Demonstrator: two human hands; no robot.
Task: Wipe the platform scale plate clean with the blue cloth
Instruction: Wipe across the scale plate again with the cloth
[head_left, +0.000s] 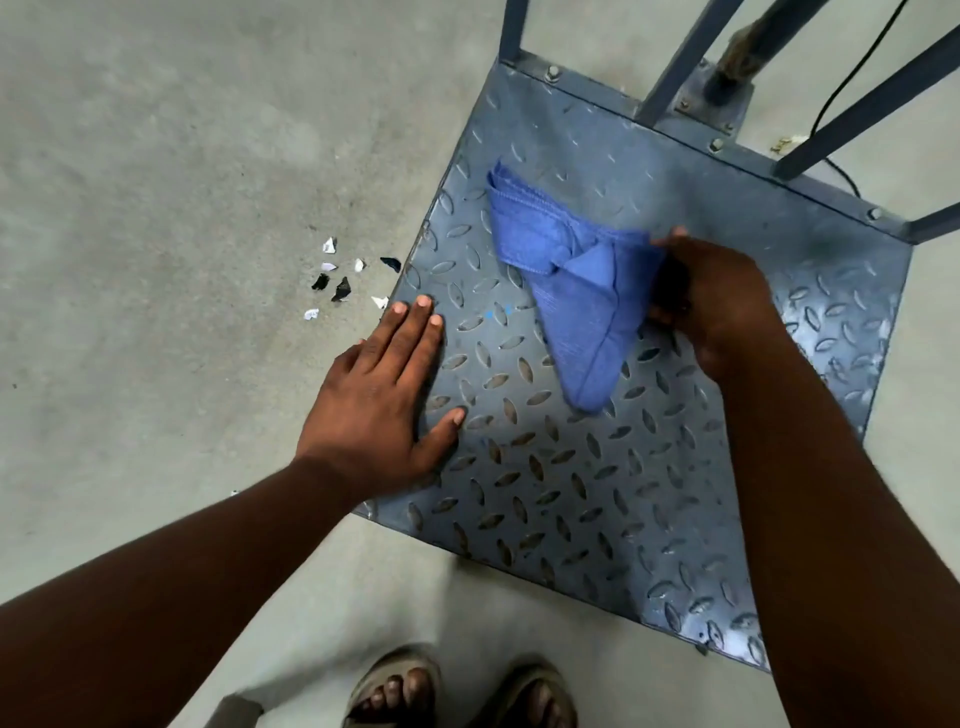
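Right hand (711, 306) pinches the bunched blue cloth (566, 291) at mid-plate to drag it across the scale's tread plate (545, 493), while left hand (384, 405), fingers spread flat on the plate's left edge, apparently braces the crouch.

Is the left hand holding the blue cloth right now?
No, the left hand lies flat on the scale plate, while the right hand grips the blue cloth.

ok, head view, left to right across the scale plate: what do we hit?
Left hand flat on the plate at its left edge → cloth → right hand gripping the cloth.
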